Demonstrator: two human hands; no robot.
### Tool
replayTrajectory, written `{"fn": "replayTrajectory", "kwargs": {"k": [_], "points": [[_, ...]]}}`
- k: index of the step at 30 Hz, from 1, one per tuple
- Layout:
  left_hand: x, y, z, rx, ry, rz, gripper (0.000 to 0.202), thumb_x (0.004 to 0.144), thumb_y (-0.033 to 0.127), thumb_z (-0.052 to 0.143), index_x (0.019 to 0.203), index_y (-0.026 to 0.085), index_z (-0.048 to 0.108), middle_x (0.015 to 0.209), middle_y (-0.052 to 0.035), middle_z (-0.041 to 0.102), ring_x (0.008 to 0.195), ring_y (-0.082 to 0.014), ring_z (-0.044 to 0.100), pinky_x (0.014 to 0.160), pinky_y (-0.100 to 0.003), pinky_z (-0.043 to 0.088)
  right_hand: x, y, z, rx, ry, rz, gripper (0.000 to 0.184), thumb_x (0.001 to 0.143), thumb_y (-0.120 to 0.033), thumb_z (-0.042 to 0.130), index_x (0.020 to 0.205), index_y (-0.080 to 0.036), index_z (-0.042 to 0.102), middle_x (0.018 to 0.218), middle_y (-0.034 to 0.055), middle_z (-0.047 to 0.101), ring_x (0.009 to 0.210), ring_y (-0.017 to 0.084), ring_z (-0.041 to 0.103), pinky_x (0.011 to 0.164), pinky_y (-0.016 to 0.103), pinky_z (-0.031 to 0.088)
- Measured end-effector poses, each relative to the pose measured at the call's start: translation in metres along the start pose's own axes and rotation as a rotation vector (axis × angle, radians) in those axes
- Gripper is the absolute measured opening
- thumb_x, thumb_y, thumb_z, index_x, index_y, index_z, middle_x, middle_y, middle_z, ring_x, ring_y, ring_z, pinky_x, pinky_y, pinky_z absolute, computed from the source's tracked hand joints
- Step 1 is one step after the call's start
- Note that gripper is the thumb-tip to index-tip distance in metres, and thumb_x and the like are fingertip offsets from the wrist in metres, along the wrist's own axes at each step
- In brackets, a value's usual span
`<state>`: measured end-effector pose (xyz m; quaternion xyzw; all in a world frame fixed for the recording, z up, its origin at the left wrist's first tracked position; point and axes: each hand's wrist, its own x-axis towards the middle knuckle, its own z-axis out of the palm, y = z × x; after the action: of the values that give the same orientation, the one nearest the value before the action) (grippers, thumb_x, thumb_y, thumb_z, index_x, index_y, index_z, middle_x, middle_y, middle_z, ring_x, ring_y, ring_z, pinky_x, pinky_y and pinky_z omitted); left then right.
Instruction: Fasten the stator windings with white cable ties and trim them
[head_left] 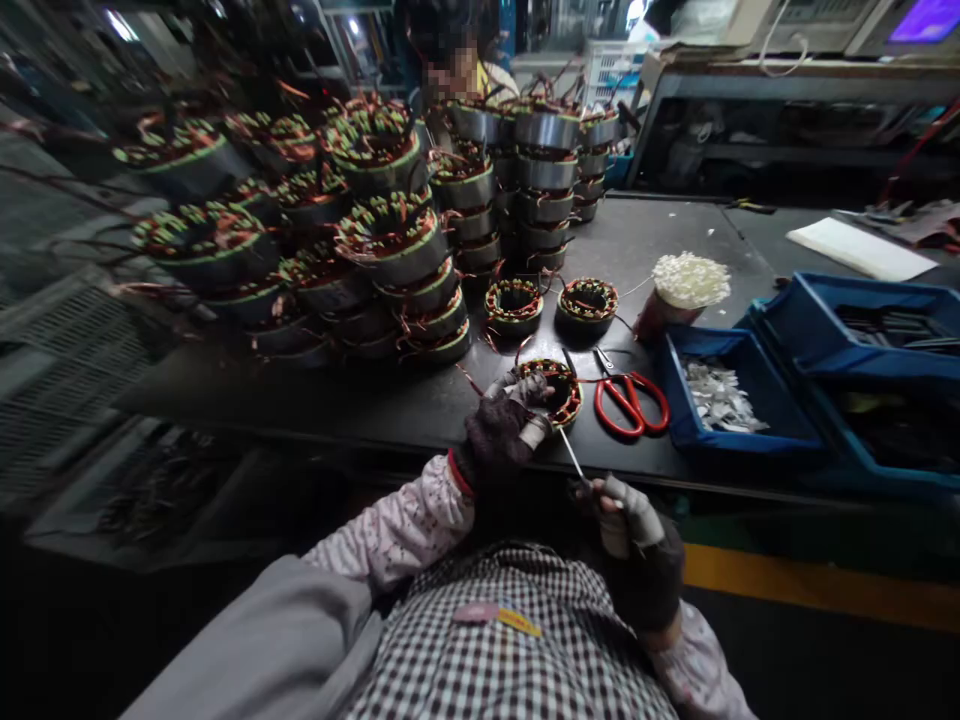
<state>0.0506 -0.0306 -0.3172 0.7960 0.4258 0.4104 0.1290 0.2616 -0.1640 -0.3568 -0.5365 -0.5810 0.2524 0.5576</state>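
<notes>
My left hand [510, 420], in a dark glove with wrapped fingertips, rests curled on a motor stator [574, 405] near the table's front edge. The fingers close over the left rim of this copper-wound ring. My right hand [634, 525], gloved and taped likewise, pinches a thin white strand [571, 452] below and right of the stator. This strand runs straight and taut-looking up to the ring's front rim. Just right of the stator lie red-handled scissors [634, 405]. Two more stators, a left one [514, 306] and a right one [587, 308], sit behind it.
Tall stacks of stators [405, 250] fill the table's left and back. To the right stand a cup of white strands [686, 285], a blue bin [750, 440] of pale pieces and further blue bins [885, 345]. A person [450, 60] is behind the stacks.
</notes>
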Motion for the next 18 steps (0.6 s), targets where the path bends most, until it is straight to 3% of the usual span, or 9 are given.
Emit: {"fn": "replayTrajectory", "kwargs": {"k": [2, 4, 6, 8, 10, 13, 18], "points": [[0.0, 0.004, 0.002, 0.014, 0.009, -0.041, 0.038, 0.104, 0.025, 0.072, 0.14, 0.02, 0.082, 0.142, -0.0123, 0.088, 0.147, -0.0358, 0.076, 0.133, -0.062, 0.057, 0.021, -0.011, 0.008, 0.0, 0.001, -0.065, 0.023, 0.103, -0.038, 0.075, 0.112, -0.049, 0.092, 0.103, 0.002, 0.092, 0.093, 0.037, 0.09, 0.084, 0.055, 0.077], [0.001, 0.009, 0.006, -0.022, -0.004, -0.095, 0.032, 0.102, 0.025, 0.074, 0.131, 0.021, 0.086, 0.136, -0.0113, 0.09, 0.141, -0.0361, 0.079, 0.135, -0.064, 0.056, 0.037, -0.018, 0.016, 0.007, -0.012, -0.093, 0.024, 0.101, -0.036, 0.075, 0.11, -0.046, 0.094, 0.109, 0.0037, 0.093, 0.102, 0.037, 0.091, 0.091, 0.055, 0.076], [0.004, 0.012, 0.008, -0.145, 0.027, -0.204, 0.024, 0.101, 0.025, 0.077, 0.122, 0.023, 0.087, 0.126, -0.009, 0.092, 0.132, -0.033, 0.082, 0.13, -0.059, 0.062, 0.049, -0.021, 0.021, 0.028, -0.046, -0.059, 0.022, 0.099, -0.038, 0.075, 0.109, -0.043, 0.094, 0.118, 0.0054, 0.092, 0.113, 0.037, 0.089, 0.102, 0.057, 0.074], [0.006, 0.014, 0.008, -0.297, 0.055, -0.296, 0.015, 0.1, 0.024, 0.079, 0.112, 0.023, 0.087, 0.116, -0.0067, 0.092, 0.12, -0.0289, 0.085, 0.119, -0.051, 0.068, 0.057, -0.022, 0.022, 0.09, -0.071, 0.038, 0.02, 0.096, -0.044, 0.08, 0.111, -0.041, 0.094, 0.117, 0.0053, 0.092, 0.111, 0.036, 0.088, 0.101, 0.055, 0.074], [0.008, 0.014, 0.005, -0.377, 0.027, -0.286, 0.005, 0.098, 0.025, 0.082, 0.096, 0.023, 0.086, 0.103, -0.0049, 0.092, 0.104, -0.0258, 0.086, 0.115, -0.05, 0.069, 0.064, -0.022, 0.02, 0.183, -0.065, 0.171, 0.023, 0.091, -0.049, 0.088, 0.11, -0.037, 0.091, 0.104, 0.0031, 0.091, 0.095, 0.033, 0.087, 0.09, 0.051, 0.074], [0.009, 0.013, 0.001, -0.369, -0.005, -0.212, 0.012, 0.095, 0.025, 0.085, 0.083, 0.023, 0.084, 0.091, -0.0019, 0.089, 0.093, -0.0235, 0.084, 0.123, -0.055, 0.063, 0.075, -0.025, 0.015, 0.213, -0.055, 0.256, 0.027, 0.085, -0.054, 0.095, 0.099, -0.032, 0.087, 0.091, 0.0005, 0.087, 0.083, 0.029, 0.082, 0.079, 0.044, 0.07], [0.008, 0.012, 0.002, -0.386, 0.028, -0.191, 0.006, 0.088, 0.018, 0.088, 0.09, 0.023, 0.087, 0.097, -0.0011, 0.091, 0.096, -0.0246, 0.086, 0.131, -0.058, 0.055, 0.091, -0.037, 0.016, 0.023, -0.119, 0.152, 0.029, 0.092, -0.057, 0.087, 0.102, -0.03, 0.09, 0.102, 0.0053, 0.09, 0.097, 0.032, 0.085, 0.096, 0.049, 0.07]]}}
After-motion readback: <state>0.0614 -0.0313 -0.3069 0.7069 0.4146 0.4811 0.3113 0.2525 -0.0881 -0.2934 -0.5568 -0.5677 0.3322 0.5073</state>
